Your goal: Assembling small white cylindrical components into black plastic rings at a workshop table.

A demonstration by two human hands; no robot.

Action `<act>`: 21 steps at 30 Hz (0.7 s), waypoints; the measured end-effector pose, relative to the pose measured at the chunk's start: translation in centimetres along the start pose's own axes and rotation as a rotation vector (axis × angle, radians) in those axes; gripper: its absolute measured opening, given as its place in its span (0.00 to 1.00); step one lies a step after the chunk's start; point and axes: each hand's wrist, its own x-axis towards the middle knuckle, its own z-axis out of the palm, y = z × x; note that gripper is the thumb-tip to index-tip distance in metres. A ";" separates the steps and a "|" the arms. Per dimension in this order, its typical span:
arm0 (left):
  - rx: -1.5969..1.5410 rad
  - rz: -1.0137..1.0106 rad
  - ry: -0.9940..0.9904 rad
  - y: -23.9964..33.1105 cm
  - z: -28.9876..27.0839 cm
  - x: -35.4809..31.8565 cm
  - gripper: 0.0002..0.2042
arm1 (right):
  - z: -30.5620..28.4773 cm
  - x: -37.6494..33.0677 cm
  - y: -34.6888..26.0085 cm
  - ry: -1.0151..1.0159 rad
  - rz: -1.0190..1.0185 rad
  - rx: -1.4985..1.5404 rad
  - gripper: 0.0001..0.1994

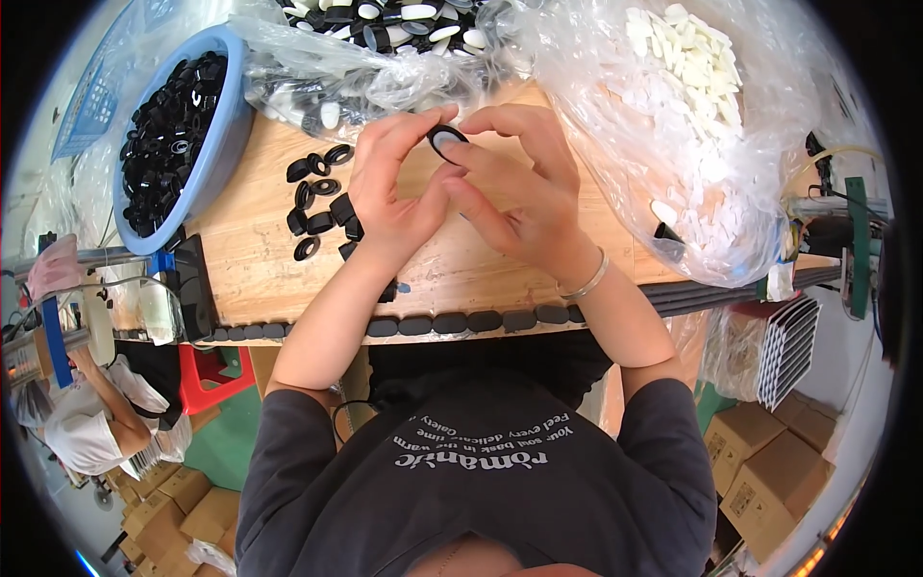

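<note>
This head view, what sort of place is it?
Probably a small-parts workshop or factory: a blue basin heaped with black parts, a clear plastic bag of white pieces on a wooden table, and stacked cardboard boxes.

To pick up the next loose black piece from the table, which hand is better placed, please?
Probably the left hand: it is close beside the black pieces, while the right hand is farther off. Both hands are at the oval part, though.
</note>
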 end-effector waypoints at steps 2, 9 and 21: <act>0.061 0.043 -0.046 0.0 0.0 0.1 0.22 | -0.2 0.1 -0.1 0.003 0.033 0.050 0.16; 0.244 0.172 -0.161 0.4 -0.4 0.9 0.22 | -0.3 -0.3 0.2 -0.074 0.735 0.605 0.12; 0.217 0.187 -0.189 0.0 0.0 0.7 0.23 | -0.5 -0.3 0.5 -0.106 0.945 0.773 0.09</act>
